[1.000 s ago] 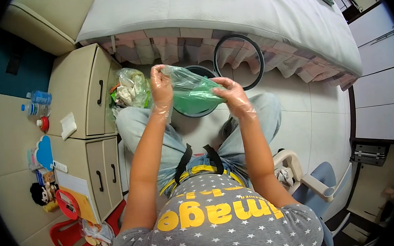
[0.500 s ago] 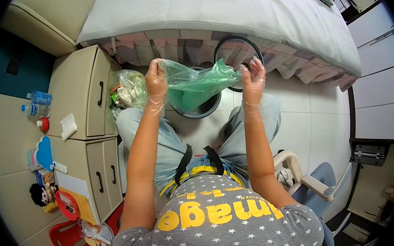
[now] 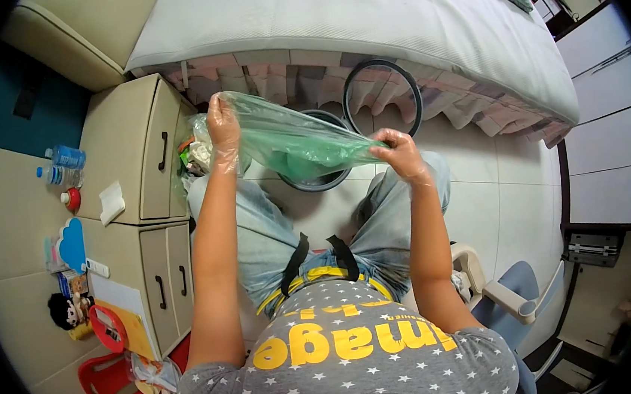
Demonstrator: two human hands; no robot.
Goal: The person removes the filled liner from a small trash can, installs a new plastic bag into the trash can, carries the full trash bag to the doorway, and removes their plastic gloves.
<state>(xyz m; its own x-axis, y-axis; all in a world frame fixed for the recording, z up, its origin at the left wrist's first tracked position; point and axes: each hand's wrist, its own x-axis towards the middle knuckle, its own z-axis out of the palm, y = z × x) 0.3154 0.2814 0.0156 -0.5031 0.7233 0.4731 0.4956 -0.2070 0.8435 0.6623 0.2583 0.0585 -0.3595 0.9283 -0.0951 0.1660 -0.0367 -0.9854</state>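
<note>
A green see-through plastic bag (image 3: 303, 142) is stretched between my two hands, its top edge pulled taut. My left hand (image 3: 224, 126), in a clear disposable glove, is closed on one end of the edge. Lower and to the right, my right hand (image 3: 402, 153), gloved the same way, grips the other end. Under the bag stands a dark round trash can (image 3: 318, 184), partly hidden by the green film. A dark ring (image 3: 417, 98), seemingly the can's rim, leans against the bed skirt beyond my right hand.
A clear bag of rubbish (image 3: 195, 151) sits beside the beige drawer cabinet (image 3: 131, 149) on the left. The bed (image 3: 344, 14) lies ahead. A blue-grey chair (image 3: 515, 292) with pale armrests stands at the right, on the tiled floor (image 3: 474, 205).
My right hand has gone from loosely spread fingers to a grip on the bag and moved down. My left hand has shifted slightly left, and the bag is stretched wider.
</note>
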